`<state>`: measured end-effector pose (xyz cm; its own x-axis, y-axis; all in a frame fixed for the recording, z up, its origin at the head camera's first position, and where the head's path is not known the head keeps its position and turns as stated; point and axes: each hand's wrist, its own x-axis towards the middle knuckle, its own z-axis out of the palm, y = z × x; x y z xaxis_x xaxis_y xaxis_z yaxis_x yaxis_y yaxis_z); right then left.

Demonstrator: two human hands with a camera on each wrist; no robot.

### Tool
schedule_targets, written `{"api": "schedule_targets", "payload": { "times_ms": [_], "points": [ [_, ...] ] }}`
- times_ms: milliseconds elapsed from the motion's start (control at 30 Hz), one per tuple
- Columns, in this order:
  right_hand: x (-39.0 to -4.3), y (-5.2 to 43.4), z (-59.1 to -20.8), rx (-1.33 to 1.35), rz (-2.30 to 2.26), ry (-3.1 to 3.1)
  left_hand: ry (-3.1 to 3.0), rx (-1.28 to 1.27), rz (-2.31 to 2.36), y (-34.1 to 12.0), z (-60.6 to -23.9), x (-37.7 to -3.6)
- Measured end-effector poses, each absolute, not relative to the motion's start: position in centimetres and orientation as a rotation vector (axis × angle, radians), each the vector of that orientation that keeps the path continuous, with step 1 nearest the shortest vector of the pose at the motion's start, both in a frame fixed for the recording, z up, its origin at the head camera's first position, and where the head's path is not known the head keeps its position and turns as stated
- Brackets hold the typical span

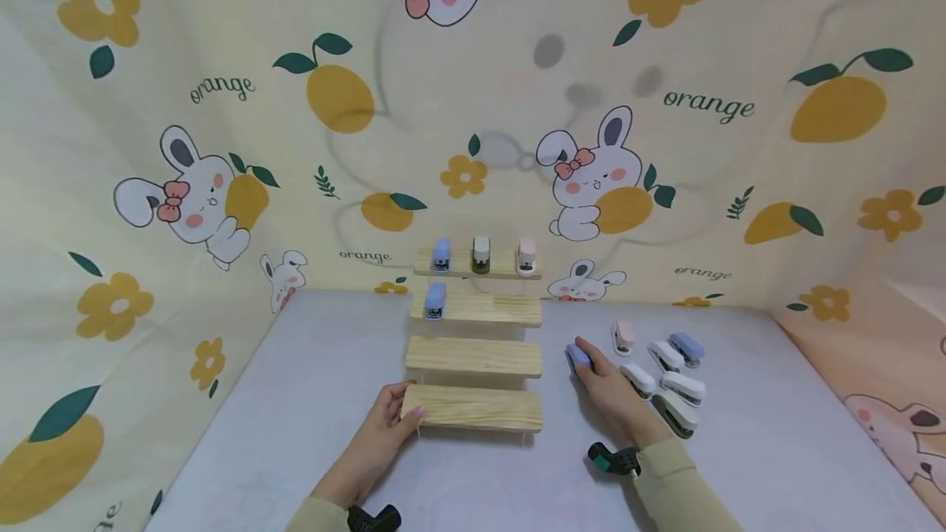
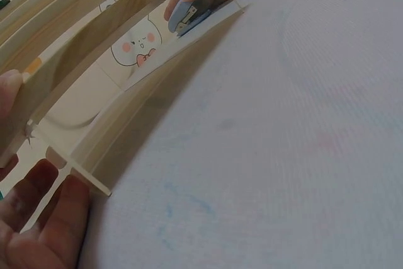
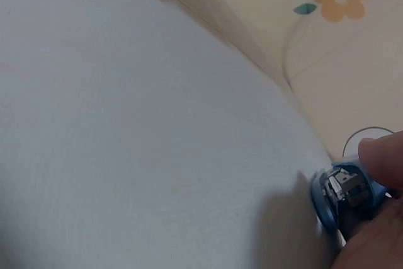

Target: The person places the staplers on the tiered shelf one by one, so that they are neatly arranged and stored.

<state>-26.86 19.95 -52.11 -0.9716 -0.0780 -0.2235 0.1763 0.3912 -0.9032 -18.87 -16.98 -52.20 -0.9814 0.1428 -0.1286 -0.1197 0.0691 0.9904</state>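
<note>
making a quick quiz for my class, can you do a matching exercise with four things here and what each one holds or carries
1. left hand
2. right hand
3. top shelf
4. second shelf from the top

A. carries only a blue stapler
B. holds the left end of the lowest shelf
C. carries three staplers
D. grips a blue stapler over the table

Pairs: 1-B, 2-D, 3-C, 4-A

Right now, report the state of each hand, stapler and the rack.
Wooden rack: upright on the table.
Left hand: gripping the left end of the bottom shelf.
Right hand: holding a blue stapler.
Three staplers on the top shelf: side by side.
Another blue stapler: on the second shelf, at left.
Six loose staplers: on the table, right of the rack.
</note>
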Motion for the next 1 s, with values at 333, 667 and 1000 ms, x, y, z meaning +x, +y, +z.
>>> {"api": "schedule_targets", "payload": {
  "times_ms": [333,667,1000],
  "points": [
    [-26.3,20.3,-51.4,0.068,-1.529,2.495,2.135,0.043,2.021,-16.7,-52.4,-18.9],
    [-27.4,19.1,-52.3,0.142,-1.551,2.563,2.169,0.025,1.997,-16.8,-51.9,-19.0],
    [-27.3,18.6,-52.5,0.13,-1.574,2.619,2.171,0.022,2.0,-16.8,-52.0,-19.0]
  ]
}}
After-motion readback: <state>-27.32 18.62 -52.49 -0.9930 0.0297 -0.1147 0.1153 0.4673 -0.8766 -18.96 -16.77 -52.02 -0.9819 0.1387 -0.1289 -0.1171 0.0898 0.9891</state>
